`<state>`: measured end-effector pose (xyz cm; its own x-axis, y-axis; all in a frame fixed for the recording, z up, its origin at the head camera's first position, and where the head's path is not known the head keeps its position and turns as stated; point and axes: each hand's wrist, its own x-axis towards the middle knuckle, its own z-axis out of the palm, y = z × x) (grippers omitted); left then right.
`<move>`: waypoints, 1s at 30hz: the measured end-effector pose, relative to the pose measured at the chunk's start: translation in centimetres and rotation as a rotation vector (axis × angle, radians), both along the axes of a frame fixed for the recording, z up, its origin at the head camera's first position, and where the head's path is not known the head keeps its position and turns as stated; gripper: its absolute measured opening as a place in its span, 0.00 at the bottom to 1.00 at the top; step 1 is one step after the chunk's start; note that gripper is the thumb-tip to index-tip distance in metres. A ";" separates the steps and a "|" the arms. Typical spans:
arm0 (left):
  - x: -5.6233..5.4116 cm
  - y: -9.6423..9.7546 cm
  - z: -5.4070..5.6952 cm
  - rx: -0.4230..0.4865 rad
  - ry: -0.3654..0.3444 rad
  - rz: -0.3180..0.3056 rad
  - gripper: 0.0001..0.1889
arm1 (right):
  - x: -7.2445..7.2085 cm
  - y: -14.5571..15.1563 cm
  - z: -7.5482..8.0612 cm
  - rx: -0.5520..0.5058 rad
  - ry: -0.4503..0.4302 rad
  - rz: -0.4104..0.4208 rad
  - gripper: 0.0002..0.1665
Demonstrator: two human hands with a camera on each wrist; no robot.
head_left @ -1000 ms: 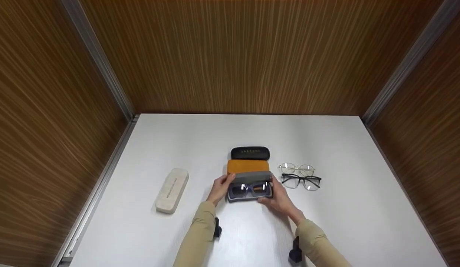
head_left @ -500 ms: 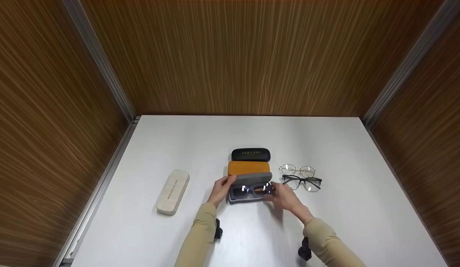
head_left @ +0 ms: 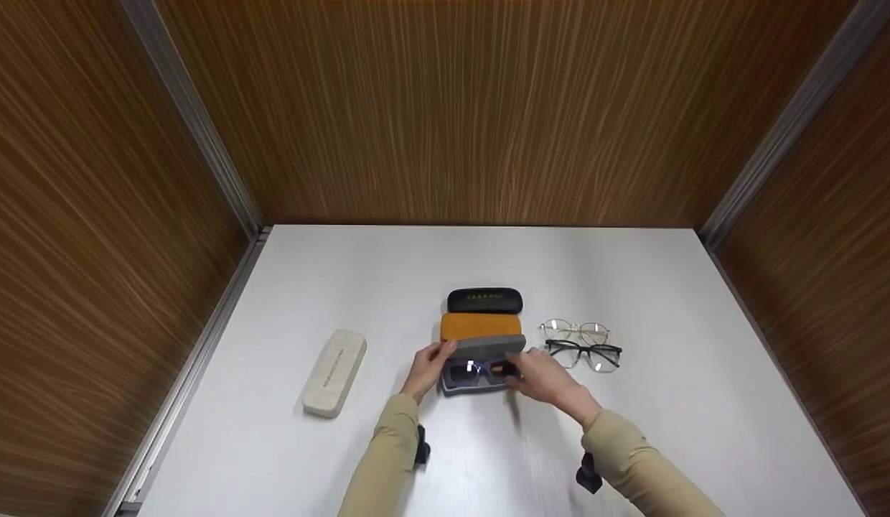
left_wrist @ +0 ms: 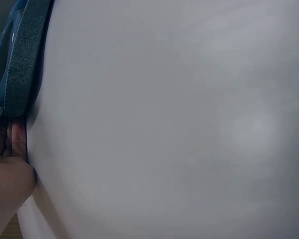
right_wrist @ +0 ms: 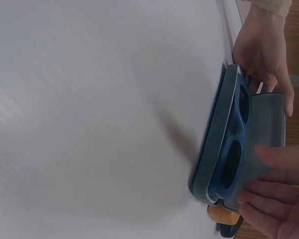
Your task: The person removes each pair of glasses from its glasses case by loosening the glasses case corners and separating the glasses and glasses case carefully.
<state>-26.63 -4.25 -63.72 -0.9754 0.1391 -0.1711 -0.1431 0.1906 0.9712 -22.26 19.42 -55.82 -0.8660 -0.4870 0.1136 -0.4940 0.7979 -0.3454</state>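
A grey glasses case (head_left: 488, 347) lies with its lid raised on the white table, and blue-framed sunglasses (head_left: 468, 371) sit inside it. My left hand (head_left: 425, 368) grips the case's left end, thumb on the lid's corner. In the left wrist view its fingers (left_wrist: 18, 139) meet the end of the case. My right hand (head_left: 545, 377) reaches over the case's right end, covering part of the right lens. The right wrist view has this right hand (right_wrist: 279, 194) with fingers fairly straight beside the sunglasses (right_wrist: 237, 133); whether they touch is hard to tell.
Behind the grey case lie an orange case (head_left: 481, 326) and a black case (head_left: 484, 300). Thin metal-framed glasses (head_left: 575, 330) and black-framed glasses (head_left: 583, 350) lie to the right. A beige case (head_left: 334, 373) lies at left. Wood-grain panels (head_left: 481, 115) enclose the table.
My right hand has let go of the case's right end and moved in over the right lens of the sunglasses. The left hand has kept its hold on the case.
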 end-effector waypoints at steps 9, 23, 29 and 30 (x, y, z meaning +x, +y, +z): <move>0.0 0.1 -0.1 0.003 0.012 0.003 0.29 | -0.5 -2.1 -0.2 0.037 0.006 0.063 0.09; 0.0 0.1 0.1 -0.007 0.038 0.018 0.26 | -1.6 -4.2 -1.0 0.092 0.049 0.128 0.09; 0.0 0.2 0.1 0.008 0.021 0.031 0.26 | -1.9 -5.0 -1.2 0.144 0.013 0.106 0.05; 0.0 0.2 0.2 0.005 0.020 0.032 0.26 | -1.9 -5.1 -1.2 0.154 0.005 0.098 0.05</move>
